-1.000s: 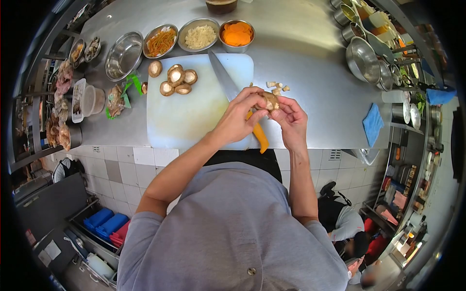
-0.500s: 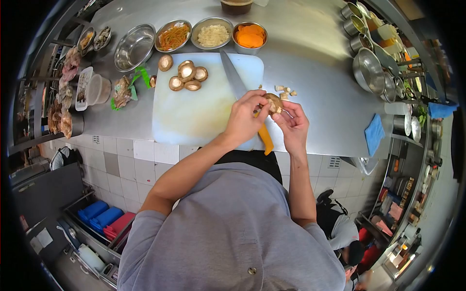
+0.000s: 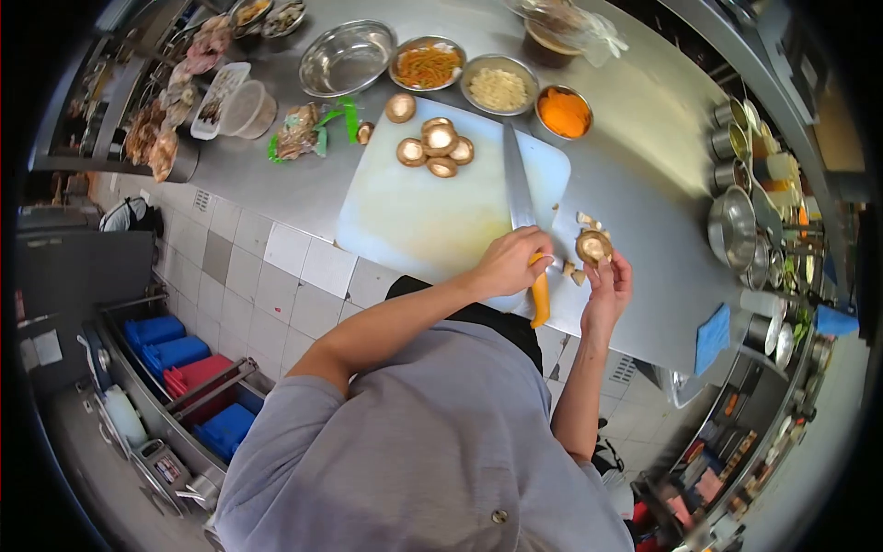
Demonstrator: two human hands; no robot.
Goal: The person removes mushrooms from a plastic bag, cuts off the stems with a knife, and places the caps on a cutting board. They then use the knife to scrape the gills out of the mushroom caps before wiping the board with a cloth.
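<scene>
Separated hands: shiitake cap [image 3: 594,246] in the right grip, underside showing.
The left hand [image 3: 513,261], at the cap half a second earlier, now stands apart from it, a change suggesting that the stem has come free. The right hand [image 3: 609,287] clamps the cap between thumb and fingers, spread only to the rim's thickness, above the steel counter [image 3: 648,267]. The left fingertips are drawn together, apparently on a small pale piece, probably the stem; whether they touch the yellow-handled knife [image 3: 519,179] beneath cannot be told. Stem pieces [image 3: 589,221] lie just beyond the right grip, others between the hands; further shiitake caps [image 3: 440,140] rest left of and beyond both grips on the cutting board [image 3: 414,221].
</scene>
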